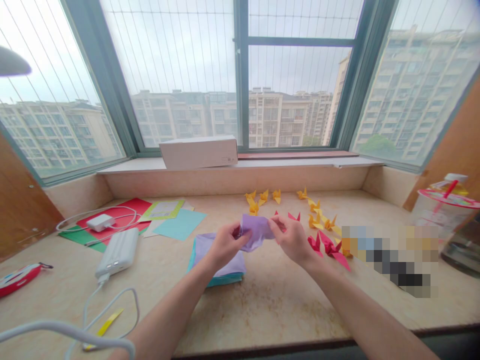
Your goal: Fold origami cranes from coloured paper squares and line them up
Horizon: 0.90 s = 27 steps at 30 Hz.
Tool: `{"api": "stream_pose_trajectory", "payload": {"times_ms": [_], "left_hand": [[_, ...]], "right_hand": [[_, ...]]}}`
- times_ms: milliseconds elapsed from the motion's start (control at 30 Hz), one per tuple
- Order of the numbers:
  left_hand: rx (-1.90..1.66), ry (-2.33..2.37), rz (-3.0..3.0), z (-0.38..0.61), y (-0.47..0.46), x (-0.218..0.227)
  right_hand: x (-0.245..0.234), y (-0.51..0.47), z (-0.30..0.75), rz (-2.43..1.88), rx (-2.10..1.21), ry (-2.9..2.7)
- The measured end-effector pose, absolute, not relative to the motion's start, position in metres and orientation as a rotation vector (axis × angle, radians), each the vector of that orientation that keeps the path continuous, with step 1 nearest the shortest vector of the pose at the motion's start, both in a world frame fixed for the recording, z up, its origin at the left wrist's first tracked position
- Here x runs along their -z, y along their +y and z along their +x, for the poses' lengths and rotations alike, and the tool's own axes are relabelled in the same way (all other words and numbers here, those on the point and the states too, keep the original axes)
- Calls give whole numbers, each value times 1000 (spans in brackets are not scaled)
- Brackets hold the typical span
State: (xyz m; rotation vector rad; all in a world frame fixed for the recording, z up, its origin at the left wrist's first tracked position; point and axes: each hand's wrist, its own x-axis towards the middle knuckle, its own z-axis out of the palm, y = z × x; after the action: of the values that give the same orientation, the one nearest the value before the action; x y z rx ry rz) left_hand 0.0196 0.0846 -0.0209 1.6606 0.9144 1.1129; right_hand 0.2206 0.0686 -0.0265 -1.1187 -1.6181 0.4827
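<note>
Head view | I find left hand (pixel 229 243) gripping purple sheet (pixel 256 231) at its left end, right hand (pixel 291 237) pinching its right edge | sheet: raised between both, near lavender-and-teal stack (pixel 232 264) | I judge: light, even tension, gripping near edges, avoids stray creases.

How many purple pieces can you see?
2: one purple piece held by the left hand and right hand, one lower purple piece on the teal stack. More may be hidden.

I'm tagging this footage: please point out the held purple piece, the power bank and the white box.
Purple piece (pixel 258 232): head view, its middle.
Power bank (pixel 119 252): head view, top face.
White box (pixel 198 153): head view, front face.
</note>
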Motion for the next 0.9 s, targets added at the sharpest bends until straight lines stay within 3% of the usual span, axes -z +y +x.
{"api": "stream_pose_trajectory", "payload": {"times_ms": [133,233,467,733,900], "left_hand": [[-1060,993,1876,17,86,23],[-1045,991,1913,16,88,23],[-1198,1291,2080,13,87,22],[-1253,1219,2207,17,78,21],[-1269,1131,2011,19,80,22]], "right_hand": [[26,72,221,-1113,-747,-1461],[27,76,223,-1136,-769,-1436],[24,70,223,-1165,-178,-1412],[28,65,211,-1179,-827,-1560],[34,71,212,-1050,-958,-1432]]}}
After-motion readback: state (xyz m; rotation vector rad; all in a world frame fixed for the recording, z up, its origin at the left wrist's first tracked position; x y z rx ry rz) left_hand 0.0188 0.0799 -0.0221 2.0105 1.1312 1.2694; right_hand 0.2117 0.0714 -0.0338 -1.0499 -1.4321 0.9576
